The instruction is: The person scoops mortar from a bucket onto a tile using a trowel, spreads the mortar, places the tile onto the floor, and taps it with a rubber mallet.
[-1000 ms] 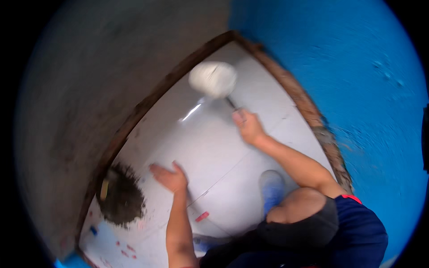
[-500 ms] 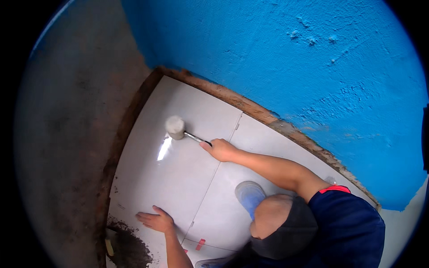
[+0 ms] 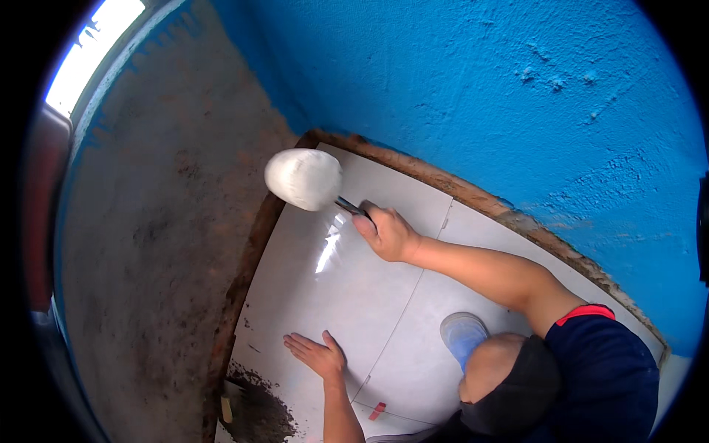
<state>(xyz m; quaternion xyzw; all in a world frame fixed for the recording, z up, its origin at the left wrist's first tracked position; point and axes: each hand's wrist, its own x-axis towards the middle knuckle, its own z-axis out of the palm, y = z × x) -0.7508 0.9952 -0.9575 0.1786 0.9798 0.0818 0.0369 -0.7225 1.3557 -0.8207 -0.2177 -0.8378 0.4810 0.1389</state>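
My right hand point(image 3: 391, 233) is closed round the dark handle of a white-headed mallet point(image 3: 303, 179). The mallet's head is blurred and held up over the far left part of a large pale floor tile point(image 3: 332, 295). My left hand point(image 3: 317, 354) lies with its fingers stretched out on the same tile, near its left edge, and holds nothing. A second pale tile point(image 3: 436, 325) adjoins it on the right along a thin joint.
A rough blue wall point(image 3: 473, 88) runs along the far side, and a bare grey wall point(image 3: 170, 244) stands at the left. Dark loose mortar point(image 3: 262, 413) lies by a yellowish tool handle point(image 3: 227, 408) at lower left. A red clip point(image 3: 378, 410) sits at a tile joint. My shoe point(image 3: 464, 338) rests on the right tile.
The mallet has come up off the tile, its head looking larger and blurred. My left hand stays flat on the tile. The whole view has shifted, showing more of the left wall.
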